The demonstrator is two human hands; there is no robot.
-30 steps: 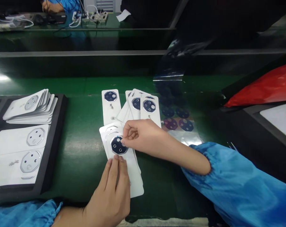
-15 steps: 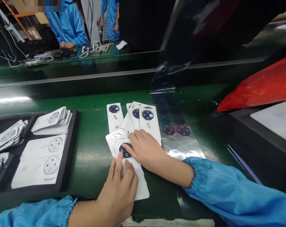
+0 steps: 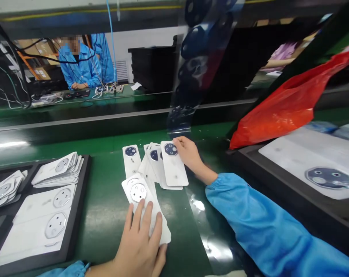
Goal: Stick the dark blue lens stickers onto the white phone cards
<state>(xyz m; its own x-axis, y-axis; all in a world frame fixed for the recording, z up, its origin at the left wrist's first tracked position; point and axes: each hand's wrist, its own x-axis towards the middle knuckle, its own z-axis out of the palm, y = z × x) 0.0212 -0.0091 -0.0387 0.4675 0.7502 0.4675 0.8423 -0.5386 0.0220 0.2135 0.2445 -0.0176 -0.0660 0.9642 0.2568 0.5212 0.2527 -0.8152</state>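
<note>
My left hand (image 3: 140,244) lies flat, fingers spread, on the near end of a small stack of white cards (image 3: 147,206). The top card shows a pale round camera-ring cutout (image 3: 138,192). My right hand (image 3: 189,154) reaches to the back of a fanned pile of white cards (image 3: 155,163), and its fingers are closed on the top edge of the uppermost card (image 3: 174,169). That card carries a dark blue lens disc (image 3: 170,149). A clear film strip (image 3: 193,69) with several dark discs hangs just behind the pile.
A black tray (image 3: 79,200) at the left holds stacks of white cards with pale rings. At the right are a red plastic bag (image 3: 290,104) and a black tray with a white sheet (image 3: 307,161). A person in blue (image 3: 79,69) works beyond the green belt.
My right hand has gone from the dark disc on the near stack back to the fanned pile, now holding a disc-bearing card. The near stack's top card shows a bare ring. The view has tilted up.
</note>
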